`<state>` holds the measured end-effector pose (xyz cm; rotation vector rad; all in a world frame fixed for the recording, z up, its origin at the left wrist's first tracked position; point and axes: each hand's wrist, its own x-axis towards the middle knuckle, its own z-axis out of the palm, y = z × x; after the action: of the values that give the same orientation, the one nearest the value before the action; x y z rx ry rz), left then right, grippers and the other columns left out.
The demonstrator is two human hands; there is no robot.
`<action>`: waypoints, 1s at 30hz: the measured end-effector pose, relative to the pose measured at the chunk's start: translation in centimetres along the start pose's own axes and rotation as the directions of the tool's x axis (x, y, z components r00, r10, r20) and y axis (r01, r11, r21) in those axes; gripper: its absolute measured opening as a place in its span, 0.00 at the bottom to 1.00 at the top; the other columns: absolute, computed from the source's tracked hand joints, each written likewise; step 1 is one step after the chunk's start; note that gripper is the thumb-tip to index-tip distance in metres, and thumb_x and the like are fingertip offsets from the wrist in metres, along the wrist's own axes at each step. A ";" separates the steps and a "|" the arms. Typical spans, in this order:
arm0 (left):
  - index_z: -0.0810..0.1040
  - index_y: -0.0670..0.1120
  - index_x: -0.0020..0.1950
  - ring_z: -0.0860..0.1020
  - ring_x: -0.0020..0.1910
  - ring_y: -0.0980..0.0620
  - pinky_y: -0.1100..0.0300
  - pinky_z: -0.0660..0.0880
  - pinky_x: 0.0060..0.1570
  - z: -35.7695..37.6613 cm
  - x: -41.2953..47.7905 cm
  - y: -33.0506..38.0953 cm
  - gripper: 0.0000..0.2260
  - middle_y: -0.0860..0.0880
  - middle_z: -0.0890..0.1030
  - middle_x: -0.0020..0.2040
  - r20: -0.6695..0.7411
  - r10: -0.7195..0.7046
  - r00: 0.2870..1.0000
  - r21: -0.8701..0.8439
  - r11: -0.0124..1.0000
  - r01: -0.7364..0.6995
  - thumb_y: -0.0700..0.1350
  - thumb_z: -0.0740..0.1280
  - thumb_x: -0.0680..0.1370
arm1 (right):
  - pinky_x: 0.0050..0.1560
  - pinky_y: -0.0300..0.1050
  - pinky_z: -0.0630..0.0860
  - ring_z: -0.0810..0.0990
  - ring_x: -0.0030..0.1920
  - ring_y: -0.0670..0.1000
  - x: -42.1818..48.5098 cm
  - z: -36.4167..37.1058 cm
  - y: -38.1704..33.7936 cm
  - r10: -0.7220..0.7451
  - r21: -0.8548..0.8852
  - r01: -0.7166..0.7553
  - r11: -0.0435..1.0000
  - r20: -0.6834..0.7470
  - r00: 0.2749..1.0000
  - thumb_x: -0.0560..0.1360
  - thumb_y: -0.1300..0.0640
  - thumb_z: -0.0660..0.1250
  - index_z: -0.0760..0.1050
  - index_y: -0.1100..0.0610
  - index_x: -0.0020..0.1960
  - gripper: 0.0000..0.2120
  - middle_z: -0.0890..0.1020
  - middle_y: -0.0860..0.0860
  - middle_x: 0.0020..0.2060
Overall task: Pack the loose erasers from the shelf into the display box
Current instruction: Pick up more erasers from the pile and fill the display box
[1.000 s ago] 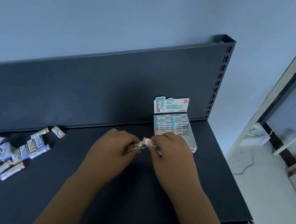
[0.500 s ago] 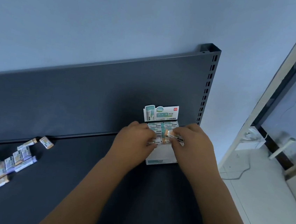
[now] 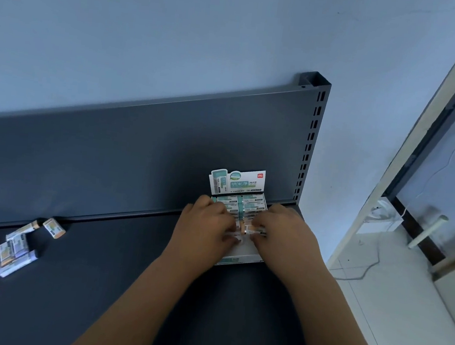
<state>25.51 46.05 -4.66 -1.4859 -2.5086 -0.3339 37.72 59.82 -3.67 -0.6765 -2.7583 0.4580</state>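
A white and teal display box (image 3: 238, 183) with an upright header card stands at the right end of the dark shelf (image 3: 96, 285), rows of erasers (image 3: 248, 204) filling its back part. Both hands are over the box's open front half. My left hand (image 3: 203, 230) presses down on erasers at the left side. My right hand (image 3: 287, 232) pinches a wrapped eraser (image 3: 254, 230) and holds it low inside the box. A pile of loose erasers (image 3: 1, 255) lies at the shelf's far left.
The shelf's dark back panel (image 3: 139, 149) rises right behind the box. A slotted upright post (image 3: 311, 141) marks the shelf's right end. Beyond it lie a tiled floor (image 3: 391, 316) and a door frame (image 3: 434, 115).
Both hands carried erasers from the shelf's middle to the box and lowered them into its front half. The view shifted so the box sits nearer the centre.
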 end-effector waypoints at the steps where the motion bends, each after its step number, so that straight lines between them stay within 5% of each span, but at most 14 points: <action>1: 0.84 0.53 0.44 0.72 0.47 0.48 0.56 0.68 0.41 0.0 -0.1 -0.1 0.08 0.56 0.78 0.41 -0.002 0.000 1.000 0.000 1.000 0.000 0.56 0.71 0.70 | 0.47 0.43 0.75 0.74 0.56 0.50 0.1 0.1 0.0 -0.004 -0.008 0.004 1.000 0.007 1.000 0.76 0.52 0.67 0.82 0.48 0.56 0.10 0.78 0.46 0.53; 9: 0.85 0.55 0.46 0.73 0.46 0.48 0.57 0.68 0.38 0.6 -0.5 -0.2 0.09 0.56 0.78 0.45 -0.009 -0.003 1.000 -0.040 0.999 0.003 0.42 0.71 0.70 | 0.46 0.45 0.78 0.74 0.55 0.51 0.9 0.7 0.1 0.001 -0.050 0.000 0.999 0.032 0.999 0.74 0.54 0.66 0.82 0.49 0.55 0.11 0.77 0.46 0.52; 19: 0.85 0.55 0.51 0.74 0.50 0.49 0.51 0.76 0.46 0.5 -0.2 -0.5 0.10 0.57 0.80 0.49 0.077 -0.016 0.997 -0.150 0.988 0.028 0.48 0.71 0.70 | 0.47 0.47 0.79 0.75 0.53 0.53 0.8 1.1 -0.2 0.012 -0.071 -0.010 0.997 0.024 1.000 0.74 0.59 0.64 0.82 0.51 0.54 0.12 0.78 0.48 0.53; 30: 0.84 0.56 0.52 0.78 0.50 0.48 0.50 0.76 0.46 0.6 -0.2 -0.5 0.17 0.57 0.82 0.51 0.085 0.052 0.995 -0.183 0.983 -0.036 0.40 0.64 0.70 | 0.45 0.46 0.77 0.76 0.50 0.54 0.5 1.5 -0.7 -0.001 -0.064 -0.001 0.998 -0.026 1.000 0.73 0.60 0.65 0.80 0.47 0.57 0.16 0.79 0.47 0.53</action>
<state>25.16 45.80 -5.33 -1.6558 -2.5687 -0.5112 36.57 59.15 -4.72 -0.6921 -2.7584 0.3598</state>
